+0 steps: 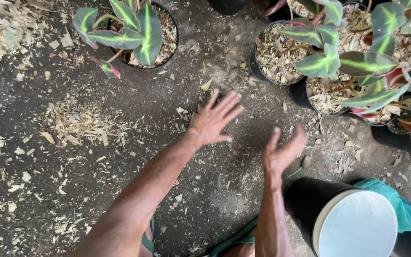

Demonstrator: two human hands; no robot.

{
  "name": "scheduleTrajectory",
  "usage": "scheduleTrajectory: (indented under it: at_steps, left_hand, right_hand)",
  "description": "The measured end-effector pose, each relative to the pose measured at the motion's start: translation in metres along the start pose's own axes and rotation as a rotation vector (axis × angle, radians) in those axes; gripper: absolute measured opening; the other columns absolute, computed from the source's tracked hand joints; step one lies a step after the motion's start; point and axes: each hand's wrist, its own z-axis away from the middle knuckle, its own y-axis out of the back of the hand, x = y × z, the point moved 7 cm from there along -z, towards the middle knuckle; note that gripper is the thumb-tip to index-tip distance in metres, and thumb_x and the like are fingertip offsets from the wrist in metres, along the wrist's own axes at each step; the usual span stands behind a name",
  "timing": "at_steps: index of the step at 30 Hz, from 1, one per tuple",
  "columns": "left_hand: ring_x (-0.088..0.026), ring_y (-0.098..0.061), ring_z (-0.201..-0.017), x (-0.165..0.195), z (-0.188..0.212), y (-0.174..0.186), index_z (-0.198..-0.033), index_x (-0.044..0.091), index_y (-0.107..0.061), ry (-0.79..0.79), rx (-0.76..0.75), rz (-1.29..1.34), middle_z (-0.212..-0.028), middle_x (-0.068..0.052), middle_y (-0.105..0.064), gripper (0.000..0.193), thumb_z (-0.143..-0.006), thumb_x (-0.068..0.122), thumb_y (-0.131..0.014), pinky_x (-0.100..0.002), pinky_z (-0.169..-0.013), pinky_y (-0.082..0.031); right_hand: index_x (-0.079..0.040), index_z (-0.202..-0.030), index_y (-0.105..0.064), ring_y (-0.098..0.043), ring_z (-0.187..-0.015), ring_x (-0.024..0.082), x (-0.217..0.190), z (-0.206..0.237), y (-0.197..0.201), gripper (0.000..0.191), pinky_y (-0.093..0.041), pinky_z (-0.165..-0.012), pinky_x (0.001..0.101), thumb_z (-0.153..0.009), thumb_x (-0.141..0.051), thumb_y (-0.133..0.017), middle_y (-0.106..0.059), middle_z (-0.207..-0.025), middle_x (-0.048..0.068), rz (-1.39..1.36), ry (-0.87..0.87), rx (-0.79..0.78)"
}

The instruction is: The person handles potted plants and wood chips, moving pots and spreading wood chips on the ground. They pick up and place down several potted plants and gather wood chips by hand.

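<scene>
Both bare forearms extended forward, apart. Left hand (213, 120) open, back up, fingers spread and pointing ahead and to the right. Right hand (283, 151) open, turned on edge, palm facing left, fingers loosely together. Nothing gripped in either.

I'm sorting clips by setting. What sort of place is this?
Probably a plant nursery or garden potting area. Black pots of green-striped leafy plants stand on a dark dirt floor strewn with wood chips. The left hand and right hand are open and empty above it.
</scene>
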Motion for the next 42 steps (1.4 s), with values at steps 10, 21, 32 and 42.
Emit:
scheduleTrajectory:
  at_steps: [10,21,32,42]
  left_hand:
    - [-0.036,-0.009,-0.16,-0.122,0.135,-0.023,-0.164,0.004,-0.018,0.301,0.392,0.324,-0.171,-0.023,-0.007,0.08,-0.106,0.053,-0.04,-0.07,-0.123,0.001]
    - [-0.043,-0.02,-0.153,-0.002,0.23,-0.052,-0.151,-0.007,-0.029,0.175,0.484,0.606,-0.157,-0.032,-0.024,0.074,-0.103,0.044,-0.051,-0.061,-0.129,-0.006]
    - [-0.028,-0.005,-0.159,0.099,0.195,-0.085,-0.159,0.013,-0.024,-0.427,0.11,0.407,-0.17,-0.014,-0.008,0.088,-0.095,0.069,-0.045,-0.054,-0.13,-0.001]
    - [-0.036,-0.019,-0.156,-0.114,0.216,-0.075,-0.159,0.012,-0.032,0.54,0.427,0.339,-0.165,-0.017,-0.024,0.078,-0.1,0.062,-0.046,-0.07,-0.119,-0.015]
  right_hand:
    - [-0.004,-0.16,-0.019,-0.015,-0.154,0.046,-0.163,0.084,-0.071,0.092,-0.014,-0.121,0.0691,-0.098,-0.069,-0.039,-0.013,-0.166,0.031,0.161,0.387,-0.62]
    - [-0.006,-0.161,-0.029,-0.032,-0.158,0.036,-0.25,0.088,-0.169,0.057,-0.024,-0.13,0.0597,-0.112,-0.031,-0.043,-0.033,-0.168,0.02,-0.352,0.453,-0.704]
    - [-0.004,-0.164,-0.016,-0.007,-0.158,0.048,-0.253,0.041,-0.182,0.074,-0.009,-0.126,0.0676,-0.109,-0.047,-0.041,-0.005,-0.169,0.028,0.023,0.318,-0.332]
    - [0.001,-0.143,-0.053,-0.053,-0.132,0.039,-0.296,0.05,-0.131,0.045,-0.049,-0.11,0.0537,-0.109,-0.027,-0.057,-0.054,-0.141,0.026,-0.37,0.41,-0.448]
